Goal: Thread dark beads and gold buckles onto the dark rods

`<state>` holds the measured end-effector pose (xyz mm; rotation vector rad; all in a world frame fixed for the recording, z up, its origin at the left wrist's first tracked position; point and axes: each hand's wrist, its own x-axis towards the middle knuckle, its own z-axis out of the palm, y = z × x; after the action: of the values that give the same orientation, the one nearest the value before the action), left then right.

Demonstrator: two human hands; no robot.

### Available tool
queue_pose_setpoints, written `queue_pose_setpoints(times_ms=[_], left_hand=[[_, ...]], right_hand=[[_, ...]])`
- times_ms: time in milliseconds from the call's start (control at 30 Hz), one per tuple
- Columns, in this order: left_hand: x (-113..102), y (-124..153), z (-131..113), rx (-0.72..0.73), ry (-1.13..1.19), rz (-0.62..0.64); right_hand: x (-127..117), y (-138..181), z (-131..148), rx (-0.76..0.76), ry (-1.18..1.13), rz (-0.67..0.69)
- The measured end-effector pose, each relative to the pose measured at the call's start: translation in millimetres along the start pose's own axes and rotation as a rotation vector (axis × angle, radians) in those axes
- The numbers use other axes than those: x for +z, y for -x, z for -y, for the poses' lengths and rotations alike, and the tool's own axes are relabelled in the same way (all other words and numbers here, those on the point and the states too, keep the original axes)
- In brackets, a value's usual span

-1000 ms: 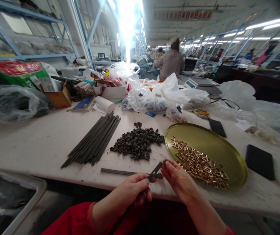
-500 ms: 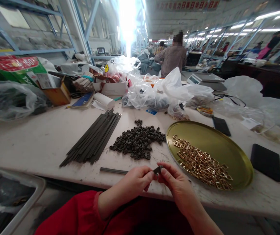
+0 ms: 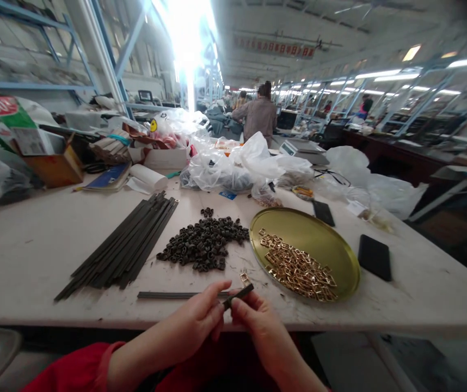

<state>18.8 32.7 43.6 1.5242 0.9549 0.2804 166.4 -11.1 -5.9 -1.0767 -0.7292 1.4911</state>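
Over the table's front edge, my left hand (image 3: 203, 313) and my right hand (image 3: 258, 318) meet, both closed on one short dark strap (image 3: 239, 295). Its squared end sticks out past my right fingers. Just beyond the strap shows a gold buckle (image 3: 245, 279); whether it is held or lies on the table I cannot tell. A long dark strip (image 3: 168, 295) lies flat, its right end hidden behind my left hand. Behind it are a pile of small dark loops (image 3: 204, 239) and a bundle of long dark strips (image 3: 123, 245).
A gold-coloured round tray (image 3: 299, 223) at the right holds a heap of gold buckles (image 3: 299, 267). Beside it lies a black flat object (image 3: 374, 257). Plastic bags (image 3: 233, 163), boxes and a scale (image 3: 302, 151) crowd the back. A person (image 3: 260, 117) stands farther off.
The view has swung right, so the table things appear farther left. More of the dark strap now sticks out between my hands, and a gold buckle shows beside it.
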Motion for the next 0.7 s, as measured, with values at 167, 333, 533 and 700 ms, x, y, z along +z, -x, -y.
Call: queue_pose_setpoints(times_ms=[167, 333, 533, 700], left_hand=[[-7.8, -1.9, -1.3, 0.013, 0.086, -0.021], [-29.7, -0.1, -22.0, 0.049, -0.088, -0.159], [-24.2, -2.4, -21.3, 0.080, -0.417, -0.172], [-14.2, -7.9, 10.5, 0.036, -0.366, -0.102]], right_hand=[[-18.7, -7.1, 6.1, -0.219, 0.678, 0.060], [-86.6, -53.3, 46.9, -0.285, 1.297, -0.321], [-105.2, -99.0, 59.7, -0.162, 1.551, -0.306], [-107.5, -107.7, 58.3, -0.169, 1.523, -0.271]])
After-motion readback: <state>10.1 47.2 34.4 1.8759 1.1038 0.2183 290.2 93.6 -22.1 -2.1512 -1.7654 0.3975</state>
